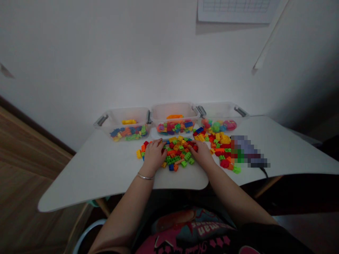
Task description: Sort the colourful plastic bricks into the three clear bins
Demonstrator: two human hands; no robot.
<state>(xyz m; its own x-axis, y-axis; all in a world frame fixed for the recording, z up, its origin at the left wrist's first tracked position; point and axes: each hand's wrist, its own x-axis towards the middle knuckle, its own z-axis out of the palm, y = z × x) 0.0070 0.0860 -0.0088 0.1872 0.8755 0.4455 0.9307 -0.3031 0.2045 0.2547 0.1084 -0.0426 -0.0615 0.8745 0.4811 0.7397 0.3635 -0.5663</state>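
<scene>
A loose pile of plastic building bricks (177,153) in red, orange, yellow, green and blue lies on the white table (79,176). My left hand (155,155), with a thin metal bangle (145,176) on its wrist, rests palm down on the pile's left side. My right hand (202,155) lies palm down at the right edge of the pile. The fingertips of both hands are partly hidden among the bricks, so I cannot tell whether either hand holds one.
Along the table's far edge stand three clear plastic bins with grey latches: left (124,123), middle (174,118) and right (219,118), all holding bricks. More bricks (219,150) lie to the right, beside a pixelated object (247,151) with a black cable (264,172).
</scene>
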